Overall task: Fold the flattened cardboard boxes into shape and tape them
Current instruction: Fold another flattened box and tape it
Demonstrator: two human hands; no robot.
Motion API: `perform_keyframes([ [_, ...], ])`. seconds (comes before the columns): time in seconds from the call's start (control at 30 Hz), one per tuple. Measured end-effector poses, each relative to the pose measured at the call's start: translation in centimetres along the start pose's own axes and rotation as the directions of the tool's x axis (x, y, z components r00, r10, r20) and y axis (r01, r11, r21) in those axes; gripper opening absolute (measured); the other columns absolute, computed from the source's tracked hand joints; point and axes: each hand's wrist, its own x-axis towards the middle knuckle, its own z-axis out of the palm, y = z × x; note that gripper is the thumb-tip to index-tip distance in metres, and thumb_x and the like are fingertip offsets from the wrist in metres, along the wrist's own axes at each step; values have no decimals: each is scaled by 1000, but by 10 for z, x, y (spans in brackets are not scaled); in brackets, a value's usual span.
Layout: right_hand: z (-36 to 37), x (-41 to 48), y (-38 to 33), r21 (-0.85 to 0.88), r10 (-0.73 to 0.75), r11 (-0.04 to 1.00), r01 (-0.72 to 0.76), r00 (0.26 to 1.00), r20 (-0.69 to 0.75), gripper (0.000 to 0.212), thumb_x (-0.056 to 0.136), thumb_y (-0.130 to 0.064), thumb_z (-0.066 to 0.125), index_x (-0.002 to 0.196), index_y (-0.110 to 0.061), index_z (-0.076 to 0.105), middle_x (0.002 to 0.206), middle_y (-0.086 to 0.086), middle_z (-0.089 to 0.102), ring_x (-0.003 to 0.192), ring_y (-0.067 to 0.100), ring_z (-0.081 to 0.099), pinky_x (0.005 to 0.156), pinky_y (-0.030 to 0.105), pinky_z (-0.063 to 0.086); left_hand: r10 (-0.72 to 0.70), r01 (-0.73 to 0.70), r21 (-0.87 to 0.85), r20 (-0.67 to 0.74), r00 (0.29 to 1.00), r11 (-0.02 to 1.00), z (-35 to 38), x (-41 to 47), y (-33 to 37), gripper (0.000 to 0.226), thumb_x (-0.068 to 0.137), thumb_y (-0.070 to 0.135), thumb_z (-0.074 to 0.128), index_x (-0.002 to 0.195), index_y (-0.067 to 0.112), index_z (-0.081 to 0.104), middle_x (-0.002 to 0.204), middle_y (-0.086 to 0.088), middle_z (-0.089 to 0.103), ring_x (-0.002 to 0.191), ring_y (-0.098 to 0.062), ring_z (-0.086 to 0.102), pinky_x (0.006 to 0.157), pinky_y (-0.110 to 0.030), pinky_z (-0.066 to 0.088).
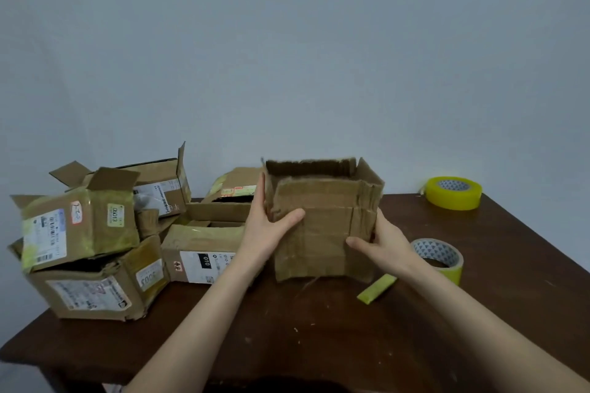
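**Firmly in hand: an open-topped cardboard box (322, 233) at mid-table**

Brown and well worn, the cardboard box stands upright near the middle of the dark wooden table (287, 338), its open top facing up. Horizontal creases and old tape lines band its front face. The far rim shows raw corrugated edge, and a flap angles outward at the top right corner. The lower edge is ragged; whether it rests on the wood or hangs just above cannot be told.

The left hand (271, 226) wraps the box's left front corner, with its fingers reaching straight up along the side wall and its thumb laid across the front face. The right hand (380, 242) grips the lower right corner: its thumb presses the front, and its fingers pass behind the side wall out of sight. Both forearms reach in from the near edge.

On the left, a pile of taped boxes (95, 233) bearing shipping labels crowds that end of the table, the nearest one just beside the left wrist. A tape roll (442, 257) sits just beside the right wrist, and a yellow tape strip (376, 289) lies near the box's lower right corner. A second, yellow roll (455, 193) stands at the far right corner, close to the table's edge. Dark wood shows between the forearms, down to the near edge.
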Motion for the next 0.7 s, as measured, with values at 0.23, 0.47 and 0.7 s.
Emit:
perform_keyframes([
  [0.23, 2, -2, 3, 14, -179, 983, 184, 969, -173, 84, 89, -49, 60, 138, -61, -7, 157, -4, 14, 141, 18, 27, 110, 47, 36, 29, -29, -28, -10, 1000, 999, 8, -5, -15, 85, 69, 58, 75, 140, 54, 28, 146, 12, 40, 128, -12, 46, 103, -44, 46],
  [0.47, 4, 12, 11, -68, -195, 980, 189, 975, -103, 66, 72, -75, 48, 126, -74, 12, 156, -9, 17, 134, 19, 38, 102, 45, 45, 39, -41, -36, -56, 998, 999, 11, 8, -24, 63, 73, 55, 72, 128, 62, 42, 140, 9, 48, 129, -18, 47, 101, -50, 45],
  [0.7, -2, 36, 6, 10, -207, 977, 211, 966, -152, 90, 72, -56, 73, 145, -52, 20, 148, -5, 29, 132, 16, 37, 105, 37, 38, 133, -135, -15, -102, 986, 991, 8, 15, -32, 54, 73, 47, 72, 122, 53, 50, 132, 18, 52, 127, -15, 48, 101, -51, 45],
])
